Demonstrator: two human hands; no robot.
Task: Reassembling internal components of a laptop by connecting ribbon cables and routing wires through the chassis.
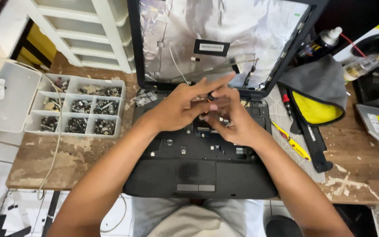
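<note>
We see a worn wooden table (352, 145) carrying an opened black laptop (198, 171), its keyboard gone and its bare lid standing at the far side. Both forearms reach in from the near edge and meet over the laptop's far half. Our left hand (178, 107) stretches its fingers flat toward the right. Our right hand (233, 118) curls, fingers pinching a small dark part (210, 96). A divided screw tray (80, 107) sits left.

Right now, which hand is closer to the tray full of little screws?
Left. The left hand is over the laptop, nearer the screw tray on the table's left side. The right hand sits farther from it.
</note>
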